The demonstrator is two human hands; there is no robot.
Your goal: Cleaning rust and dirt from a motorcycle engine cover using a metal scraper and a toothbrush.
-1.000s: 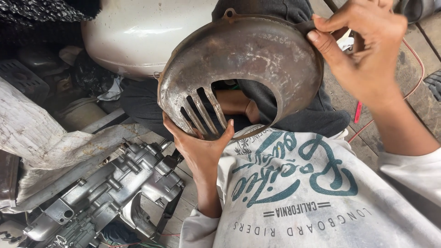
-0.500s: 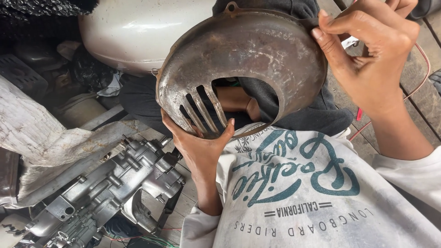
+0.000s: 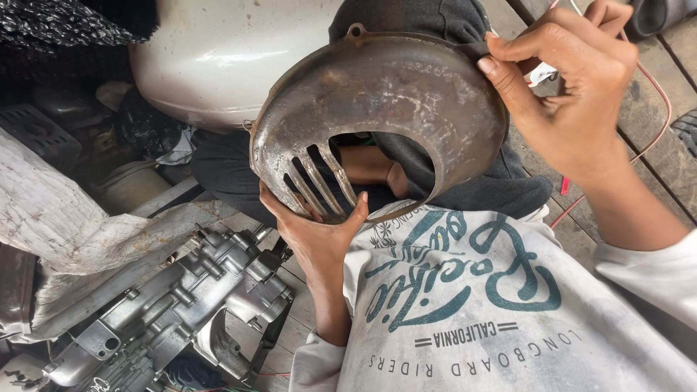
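1. Head camera looks down at two bare hands that hold up a round, rusty metal cover (image 3: 392, 94).
2. The metal cover is up in the air, in front of the person's chest, above their dark trousers (image 3: 501, 192) and white shirt (image 3: 494, 312). It does not touch the floor.
3. The cover is shaped like a bowl. It has a big hole near the middle and long slots cut in its lower left side. A small tab with a hole sticks up at its top edge.
4. The left hand (image 3: 316, 232) is under the cover. Its fingers (image 3: 308, 210) are curled up around the bottom rim, close by the slots, and hold it tight.
5. The right hand (image 3: 573, 87) is at the upper right edge. Its thumb and fingers (image 3: 501, 76) are close together and pinch the rim there.
6. Behind the cover sits a big, smooth, white rounded body part (image 3: 218, 58) of a scooter or bike.
7. Down on the left lies a grey metal engine case (image 3: 181, 305) with bumps and bolt holes.
8. Beside the engine case, on the left, is a crumpled pale sheet (image 3: 58, 225).
9. Thin red wire (image 3: 653, 109) runs over the wooden floor planks (image 3: 639, 131) on the right, near the right wrist.
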